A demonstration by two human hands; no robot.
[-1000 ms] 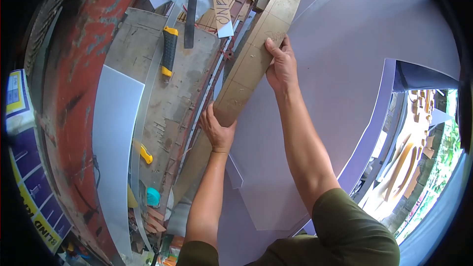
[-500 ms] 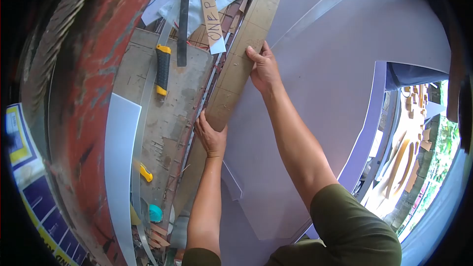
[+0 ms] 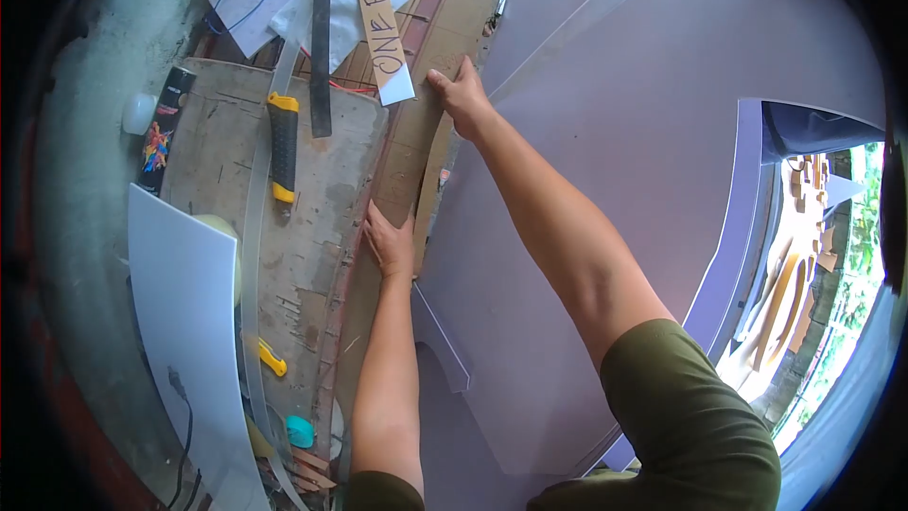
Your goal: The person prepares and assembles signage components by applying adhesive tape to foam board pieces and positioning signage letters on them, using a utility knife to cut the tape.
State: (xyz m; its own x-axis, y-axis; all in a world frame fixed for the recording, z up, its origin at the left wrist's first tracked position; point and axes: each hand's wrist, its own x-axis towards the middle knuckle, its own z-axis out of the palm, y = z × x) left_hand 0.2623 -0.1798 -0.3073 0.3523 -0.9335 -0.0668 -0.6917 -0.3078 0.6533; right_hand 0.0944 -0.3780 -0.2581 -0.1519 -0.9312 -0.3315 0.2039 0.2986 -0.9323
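Observation:
A long curved brown board strip (image 3: pixel 416 137) lies along the left edge of a large pale lilac sheet (image 3: pixel 615 123). My left hand (image 3: pixel 390 242) presses flat on the strip's near part, fingers apart. Farther up the strip, my right hand (image 3: pixel 461 95) grips its edge where the strip meets the lilac sheet. The strip's far end runs out of view at the top.
A worn plywood bench (image 3: pixel 312 227) at left carries a yellow-handled knife (image 3: pixel 282 153), a dark metal bar (image 3: pixel 321 38), and a strip lettered "ONE PISO" (image 3: pixel 381 19). A white panel (image 3: pixel 189 322), a spray can (image 3: pixel 163 132), and a small yellow cutter (image 3: pixel 269 356) lie nearby.
The view has shifted up and left, and both hands have slid along the strip. The other person's hand at the top is out of view.

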